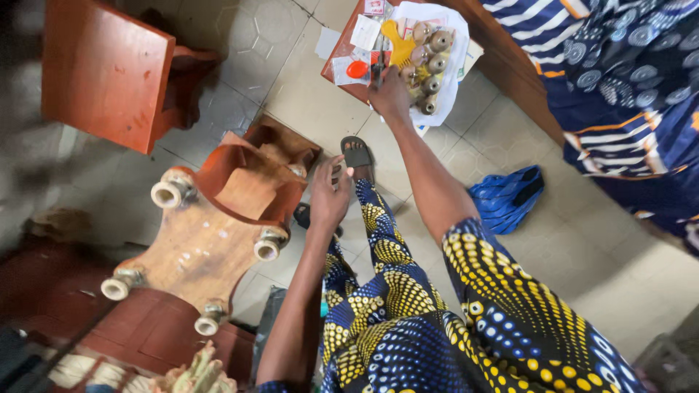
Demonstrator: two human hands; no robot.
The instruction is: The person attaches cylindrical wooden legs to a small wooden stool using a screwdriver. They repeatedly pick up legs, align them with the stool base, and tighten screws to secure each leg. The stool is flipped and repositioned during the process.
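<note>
Right hand [388, 93]: I see it stretched far out, clenched around dark scissors [378, 69] at the small table [342, 49].
Scissors: long axis runs near-to-far, spools [429, 62] just right.
Left hand [329, 195]: fingers released, empty, beside the overturned stool [218, 218], well short.

Stool on its side, tray of spools beyond

The overturned stool [211, 233] lies left of the left hand [329, 196]; the right hand [389, 94] reaches the tray [342, 54], thread spools [429, 62] on it; a bag [506, 200] lies right.

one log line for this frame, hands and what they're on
right hand: reaching into tray, on dark tool beside thread spools | left hand: near upturned wooden stool, grip unclear
</note>
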